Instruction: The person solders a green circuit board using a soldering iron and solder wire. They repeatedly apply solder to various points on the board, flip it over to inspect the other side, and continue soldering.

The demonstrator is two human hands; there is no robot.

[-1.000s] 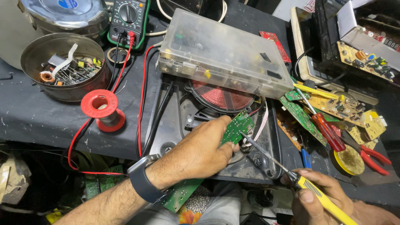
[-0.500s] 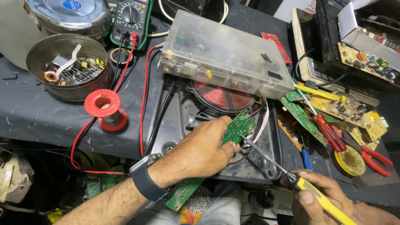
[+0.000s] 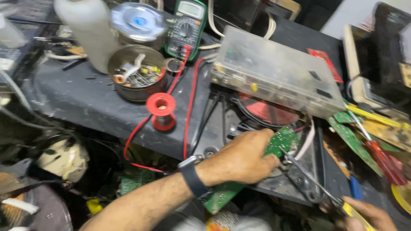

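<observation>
Fingers of the left hand curl over a small green circuit board, pinching it near its lower edge and holding it tilted above the open black appliance base on the dark surface. A dark watch sits on that wrist. The right hand, low at the picture's corner and partly cut off, is closed around the yellow handle of a screwdriver; the thin metal shaft runs up and left, and its tip meets the board just beside the left fingertips. Behind the board lies a reddish copper coil (half covered by a clear plastic box resting across the base). A red wire spool stands near the surface's front edge, with a round tin of small parts and a green multimeter further back. To the right lie more green boards and a red-handled screwdriver.
</observation>
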